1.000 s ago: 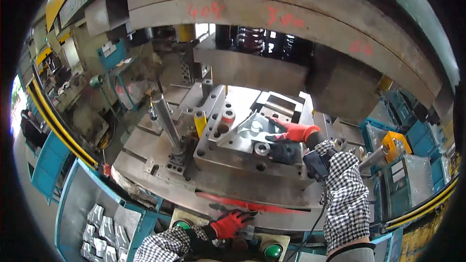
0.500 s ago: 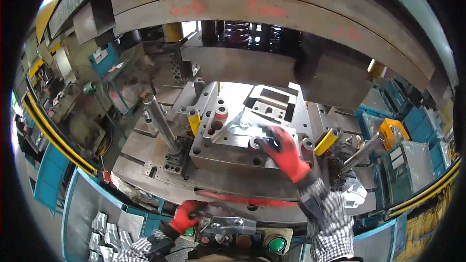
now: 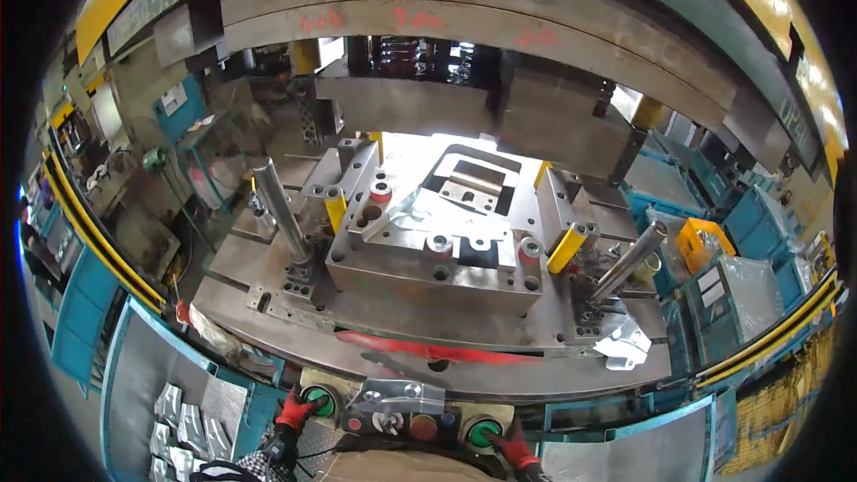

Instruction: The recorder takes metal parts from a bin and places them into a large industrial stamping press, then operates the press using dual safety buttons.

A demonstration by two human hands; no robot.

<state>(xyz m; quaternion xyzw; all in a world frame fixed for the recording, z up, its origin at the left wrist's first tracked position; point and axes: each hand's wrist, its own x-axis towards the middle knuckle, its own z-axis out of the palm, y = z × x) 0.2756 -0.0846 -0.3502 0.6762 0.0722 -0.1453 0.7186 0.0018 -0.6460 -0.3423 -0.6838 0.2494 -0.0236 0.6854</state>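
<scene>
My left hand [image 3: 300, 411], in a red glove, rests with fingers stretched onto the left green push button [image 3: 319, 403] of a control box. Over at the box's other end, my right hand [image 3: 516, 448], gloved in red too, reaches its fingers to the right green push button [image 3: 484, 434]. Neither hand holds anything. Between them, a formed silver metal bracket [image 3: 398, 395] lies at the back of the box. Beyond, a shiny sheet-metal part [image 3: 420, 213] sits on the lower die [image 3: 428, 290] of a press.
The heavy upper die [image 3: 411, 105] hangs above. Steel guide posts [image 3: 284, 210] and yellow cylinders [image 3: 567, 248] flank the lower die. Another metal part [image 3: 625, 344] lies at the bed's right. Several formed parts [image 3: 190, 427] fill a bin at left; an orange crate [image 3: 703, 244] stands at right.
My right hand has drawn back from the sheet-metal part on the die to the right green button. My left hand has left the bracket's side for the left green button.
</scene>
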